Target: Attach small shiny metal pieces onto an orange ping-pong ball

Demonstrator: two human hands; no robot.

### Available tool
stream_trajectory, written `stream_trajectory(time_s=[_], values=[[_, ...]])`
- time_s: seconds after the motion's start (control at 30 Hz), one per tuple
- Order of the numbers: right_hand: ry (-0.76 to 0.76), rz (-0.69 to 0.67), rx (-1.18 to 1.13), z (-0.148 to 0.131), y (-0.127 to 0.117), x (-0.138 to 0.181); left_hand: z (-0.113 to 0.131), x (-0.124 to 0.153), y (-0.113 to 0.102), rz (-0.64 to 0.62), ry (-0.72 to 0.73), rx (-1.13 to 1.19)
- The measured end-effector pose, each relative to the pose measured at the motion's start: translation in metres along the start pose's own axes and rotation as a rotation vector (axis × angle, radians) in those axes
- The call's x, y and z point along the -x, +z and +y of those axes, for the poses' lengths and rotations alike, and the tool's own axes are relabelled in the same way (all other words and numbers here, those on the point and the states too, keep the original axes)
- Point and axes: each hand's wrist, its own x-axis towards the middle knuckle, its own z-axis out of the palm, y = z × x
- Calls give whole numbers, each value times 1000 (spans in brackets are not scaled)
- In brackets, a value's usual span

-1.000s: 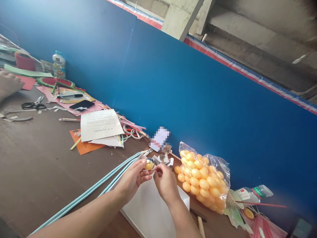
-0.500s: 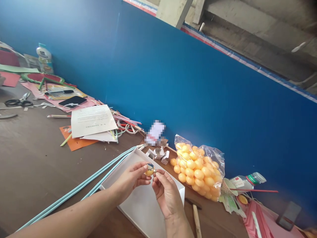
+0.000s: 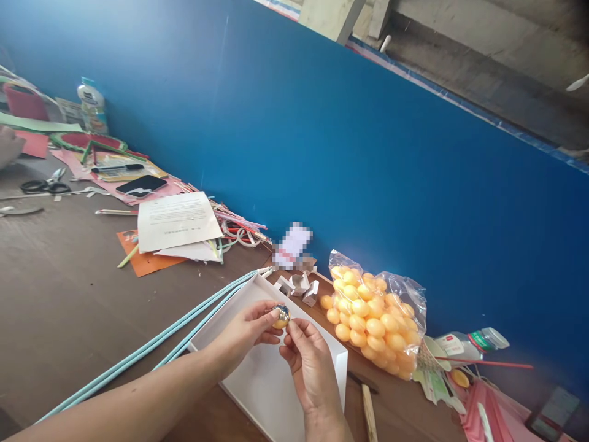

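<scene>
Head view:

1. Locate the small, round, glossy ornament point(image 3: 281, 316), dark above and golden yellow below, with gold detail across its middle. It sits between your two hands, in line above the shallow white box point(image 3: 271, 393). Its height over the box cannot be told.

2. Check your left hand point(image 3: 254, 331). Its thumb and fingers are closed on the ornament from the left, the thumb lying against the near face. This hand carries the main hold.

3. Check your right hand point(image 3: 307, 353). Its thumb and forefinger are drawn close together at the ornament's lower right edge; the other fingers curl loosely. You cannot tell whether the tips fully meet or pinch a small part.

4. Note the governing relation: the ornament lies directly right of your left grip and just up and left of your right fingertips. Your left hand is the nearer, being in firm contact.

5. Treat the ornament as having no clear long axis; orient by its dark-to-yellow division, dark side uppermost in view.

6. Observe clearances: the clear plastic bag of yellow-orange balls point(image 3: 375, 322) stands to the right, apart from both hands; the folded white paper pieces point(image 3: 300, 285) lie beyond the fingertips.
</scene>
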Motion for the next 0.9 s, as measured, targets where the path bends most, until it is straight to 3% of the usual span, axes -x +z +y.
stream_trajectory(time_s=[0.47,0.9], values=[[-38,-34,-91,3,-1,12,2,5,1,-93,-3,47],[7,-42,-170,7,-1,8,5,7,4,-57,33,-46]])
